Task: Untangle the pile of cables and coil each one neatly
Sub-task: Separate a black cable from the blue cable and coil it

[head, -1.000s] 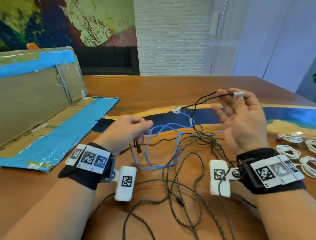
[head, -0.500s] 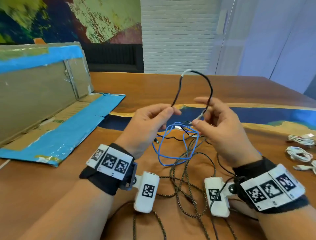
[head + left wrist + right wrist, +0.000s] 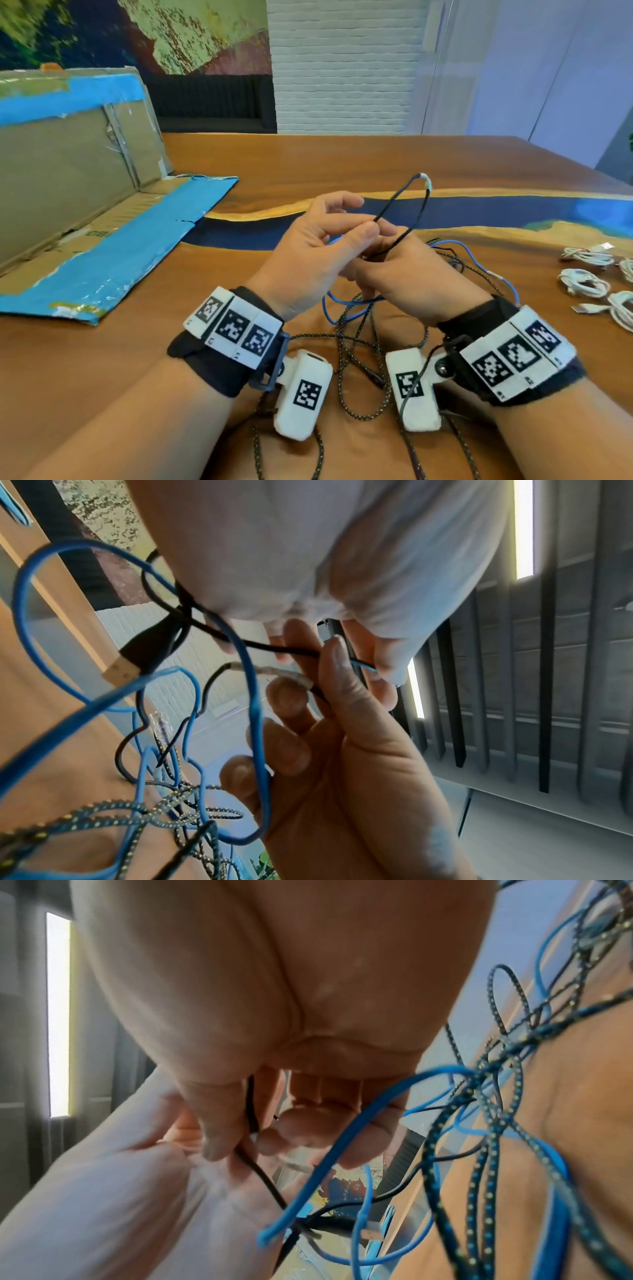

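Observation:
My left hand (image 3: 366,226) pinches a thin black cable (image 3: 394,202) between thumb and forefinger. The cable rises in a small loop with a white taped spot (image 3: 425,179) at its top. My right hand (image 3: 380,257) sits just under and behind the left and pinches the same black cable (image 3: 251,1118); its fingertips are partly hidden in the head view. A blue cable (image 3: 346,303) and a braided black-and-yellow cable (image 3: 359,346) lie tangled on the table under both hands. The black cable's USB plug (image 3: 126,658) hangs among the blue loops (image 3: 253,696).
An opened cardboard box (image 3: 85,205) with blue tape lies at the left. Several coiled white cables (image 3: 582,284) rest at the right edge of the wooden table (image 3: 342,157). A clear network plug (image 3: 159,723) hangs in the tangle.
My hands have come together, the left crossing over the right. The black cable loop has tilted to the right, its span between my hands shorter. The blue cable has shifted right.

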A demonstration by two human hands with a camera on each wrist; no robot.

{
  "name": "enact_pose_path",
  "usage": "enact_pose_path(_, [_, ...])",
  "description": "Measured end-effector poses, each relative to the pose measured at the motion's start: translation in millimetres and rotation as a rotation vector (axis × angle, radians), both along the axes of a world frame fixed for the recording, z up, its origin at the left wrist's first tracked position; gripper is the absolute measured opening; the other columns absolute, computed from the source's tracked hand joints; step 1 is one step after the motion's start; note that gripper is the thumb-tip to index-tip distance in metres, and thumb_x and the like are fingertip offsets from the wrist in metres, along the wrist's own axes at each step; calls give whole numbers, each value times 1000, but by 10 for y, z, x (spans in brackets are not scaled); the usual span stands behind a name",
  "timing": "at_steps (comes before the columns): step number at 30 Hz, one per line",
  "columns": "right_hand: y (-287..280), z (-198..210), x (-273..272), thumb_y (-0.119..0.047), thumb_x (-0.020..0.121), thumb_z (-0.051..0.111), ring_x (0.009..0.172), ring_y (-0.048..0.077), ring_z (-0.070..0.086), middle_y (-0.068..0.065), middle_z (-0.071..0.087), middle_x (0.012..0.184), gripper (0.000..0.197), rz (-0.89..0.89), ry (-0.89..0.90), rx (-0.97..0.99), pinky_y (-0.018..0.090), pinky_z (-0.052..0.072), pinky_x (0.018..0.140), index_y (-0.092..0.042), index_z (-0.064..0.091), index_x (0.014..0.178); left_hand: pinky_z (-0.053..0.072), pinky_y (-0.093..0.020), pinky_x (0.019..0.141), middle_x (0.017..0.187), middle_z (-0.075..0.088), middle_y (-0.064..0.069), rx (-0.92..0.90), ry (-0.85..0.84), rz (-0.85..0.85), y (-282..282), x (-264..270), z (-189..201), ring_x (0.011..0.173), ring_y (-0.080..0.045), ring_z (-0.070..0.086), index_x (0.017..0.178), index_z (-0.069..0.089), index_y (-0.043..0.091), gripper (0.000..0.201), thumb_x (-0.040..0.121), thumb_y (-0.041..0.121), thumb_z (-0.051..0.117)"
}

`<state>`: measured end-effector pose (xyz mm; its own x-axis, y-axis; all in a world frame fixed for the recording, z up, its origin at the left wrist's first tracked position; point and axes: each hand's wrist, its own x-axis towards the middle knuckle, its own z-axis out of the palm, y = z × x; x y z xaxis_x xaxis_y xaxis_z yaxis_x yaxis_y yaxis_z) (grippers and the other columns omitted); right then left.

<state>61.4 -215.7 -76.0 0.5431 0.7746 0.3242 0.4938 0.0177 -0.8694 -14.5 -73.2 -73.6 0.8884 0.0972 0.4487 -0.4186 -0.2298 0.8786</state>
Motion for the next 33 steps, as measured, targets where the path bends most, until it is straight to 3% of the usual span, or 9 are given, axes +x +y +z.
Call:
enact_pose_path(4, [19,-45,33,-13,102,60,65,26,60,16,70,77,17,-64,91,68,42,54,67,-7,75,101,57,-36,79,122,63,-15,-20,98,-64,71,4,4,99,-22,65,128,70,32,31,98,30,64])
enact_pose_path(6, [6,-38,86,-14,103,58,67,24,61,25,70,82,23,-144,154,165,40,54,67,0,74,99,57,-34,89,115,71,-8,65,202,-30,164,-1,3,99,-18,70,140,58,35,44,98,25,66])
enact_pose_path(11, [-25,17,156,-17,105,52,62,23,66,11,69,76,23,-224,345,415,35,57,61,-10,71,93,60,-30,77,103,75,0,244,312,130,369,-49,39,85,-13,72,105,78,29,25,91,9,73])
enact_pose_path(15, [-37,72,179,-19,107,48,62,21,65,9,68,78,24,-248,404,556,34,59,61,-13,69,95,52,-14,71,95,77,7,302,349,198,448,-88,59,78,3,66,96,80,27,25,85,5,76])
enact_pose_path(18, [-109,137,241,-20,108,44,70,23,71,9,72,82,24,-255,487,669,36,62,67,-13,65,98,51,-17,64,90,78,4,286,374,220,459,-94,67,73,0,66,93,81,23,24,85,2,73])
enact_pose_path(22, [-177,161,291,-23,109,41,87,27,75,7,77,90,26,-213,533,670,39,63,75,-16,64,101,56,-37,90,91,78,1,317,383,198,440,-74,34,93,-19,70,97,80,30,16,92,18,72])
enact_pose_path(27, [-142,140,222,-28,99,46,100,30,74,9,78,97,25,-61,545,643,44,62,78,-17,69,97,51,-24,84,99,79,2,136,327,158,318,-61,8,93,-8,72,120,68,26,24,98,32,62])
enact_pose_path(29, [-140,135,202,-26,102,44,103,31,73,10,77,101,28,-28,529,605,45,61,79,-18,71,98,51,-31,82,104,78,-3,-31,321,100,255,-57,8,92,-19,72,126,65,20,29,105,33,50])
enact_pose_path(33, [-128,103,217,-24,106,45,92,26,69,7,72,92,27,-175,449,467,42,59,76,-15,70,103,51,-33,68,78,67,-10,-403,215,58,233,-39,34,69,-25,65,121,63,5,32,109,24,40])
